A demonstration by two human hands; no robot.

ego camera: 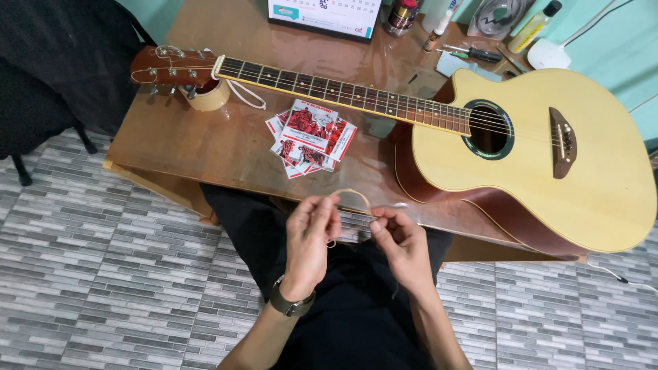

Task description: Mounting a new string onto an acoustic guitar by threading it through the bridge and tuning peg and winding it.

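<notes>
Both hands are pinching a coiled guitar string (353, 195): left hand (310, 233) gripping the coil, right hand (401, 240) nipping its loose end, just below the packets (312, 137) and guitar (534, 151) lying on the table (205, 144).

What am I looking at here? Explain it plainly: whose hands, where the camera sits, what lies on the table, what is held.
One picture, from a camera worn on a person's head, looking down. The left hand, with a wristwatch, and the right hand pinch a thin coiled wire string between them. On the brown wooden table lies a pale-topped acoustic guitar, its headstock resting on a roll of tape. Red and white paper packets lie beside the neck; small bottles and tools sit at the far edge.
</notes>
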